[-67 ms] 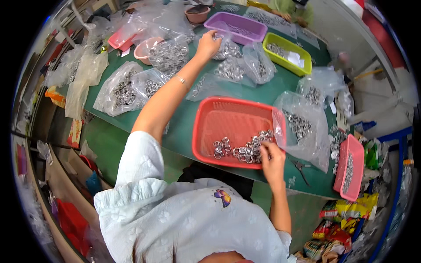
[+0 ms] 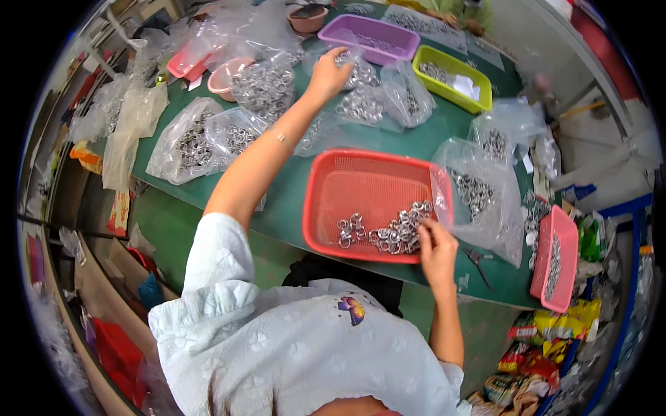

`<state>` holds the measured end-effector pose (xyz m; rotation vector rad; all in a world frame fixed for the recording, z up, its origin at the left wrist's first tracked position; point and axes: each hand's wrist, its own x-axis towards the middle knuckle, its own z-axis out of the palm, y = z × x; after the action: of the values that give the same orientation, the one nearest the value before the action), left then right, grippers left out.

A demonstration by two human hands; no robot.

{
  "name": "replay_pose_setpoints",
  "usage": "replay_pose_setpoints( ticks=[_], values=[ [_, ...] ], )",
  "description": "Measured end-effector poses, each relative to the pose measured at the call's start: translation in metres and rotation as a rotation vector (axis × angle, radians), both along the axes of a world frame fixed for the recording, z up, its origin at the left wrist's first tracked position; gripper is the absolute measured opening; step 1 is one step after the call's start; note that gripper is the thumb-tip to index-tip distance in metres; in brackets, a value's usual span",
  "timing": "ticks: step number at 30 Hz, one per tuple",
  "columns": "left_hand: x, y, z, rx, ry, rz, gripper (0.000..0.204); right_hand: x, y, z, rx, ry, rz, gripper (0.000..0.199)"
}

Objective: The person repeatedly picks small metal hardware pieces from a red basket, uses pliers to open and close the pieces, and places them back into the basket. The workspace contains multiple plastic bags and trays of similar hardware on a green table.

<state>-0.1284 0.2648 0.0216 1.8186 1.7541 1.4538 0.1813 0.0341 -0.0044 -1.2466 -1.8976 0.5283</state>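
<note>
On the green table, right hand (image 2: pixel 437 249) pinches metal rings (image 2: pixel 395 232) in the red mesh basket (image 2: pixel 368 184) while left hand (image 2: pixel 327 73) grasps a clear bag of rings (image 2: pixel 361 104); sorting looks underway, and steady bag-holding seems needed.

Shiny metal rings (image 2: pixel 395 232), matt red plastic mesh basket (image 2: pixel 333 194), glossy clear plastic bags (image 2: pixel 479 191), smooth green surface (image 2: pixel 423 139)

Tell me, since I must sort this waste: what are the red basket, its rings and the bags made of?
Red basket: likely moulded plastic, matte, mesh-walled. Rings: probably metal, silvery with glints. Bags: thin clear plastic film, crinkled and shiny.
</note>
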Motion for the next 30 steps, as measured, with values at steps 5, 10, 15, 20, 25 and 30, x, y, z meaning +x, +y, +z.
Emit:
replay_pose_setpoints(
  ticks=[5, 10, 15, 20, 25, 30],
  values=[
    [0.056, -0.136, 0.000, -0.068, -0.024, -0.511, 0.028, 0.014, 0.004, 0.002, -0.174, -0.049, -0.008, 0.017],
    [0.063, -0.221, -0.036, -0.410, 0.481, -0.760, 0.040, -0.011, 0.029, -0.010, -0.070, -0.363, 0.253, 0.039],
    [0.061, -0.229, -0.044, -0.581, 0.589, -0.811, 0.032, -0.017, 0.029, -0.028, -0.150, -0.561, 0.376, 0.040],
    [0.055, -0.219, -0.046, -0.557, 0.254, -0.737, 0.016, -0.018, 0.031, -0.021, -0.124, -0.614, 0.324, 0.026],
    [0.056, -0.208, -0.041, -0.456, -0.056, -0.497, 0.010, -0.036, 0.029, -0.017, -0.109, -0.391, 0.411, 0.026],
    [0.060, -0.207, -0.045, -0.571, -0.244, -0.455, 0.011, -0.059, 0.033, -0.020, -0.176, -0.628, 0.627, 0.022]
  ],
)
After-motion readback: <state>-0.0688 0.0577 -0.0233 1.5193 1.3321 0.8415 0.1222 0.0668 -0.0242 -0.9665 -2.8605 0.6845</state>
